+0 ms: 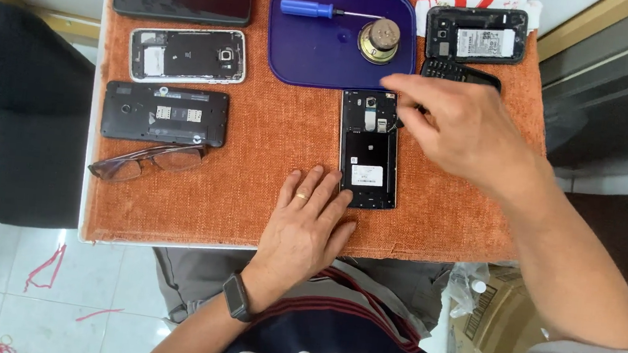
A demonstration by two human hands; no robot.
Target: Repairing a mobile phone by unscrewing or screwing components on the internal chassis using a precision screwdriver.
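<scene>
1. Left hand (306, 218) lies flat with fingers (326, 189) spread and released, tips touching the lower left edge of the opened phone (369, 149) at frame centre.
2. Right hand (464, 129) hovers at the phone's upper right corner; fingers (407, 86) loosely curled, grasping nothing I can make out.
3. Just above: blue tray (310, 53) carrying a blue-handled screwdriver (315, 8) and a small speaker (380, 40).
4. Everything rests on the orange-clothed tabletop (272, 134); eyeglasses (146, 162) lie at left.
</scene>
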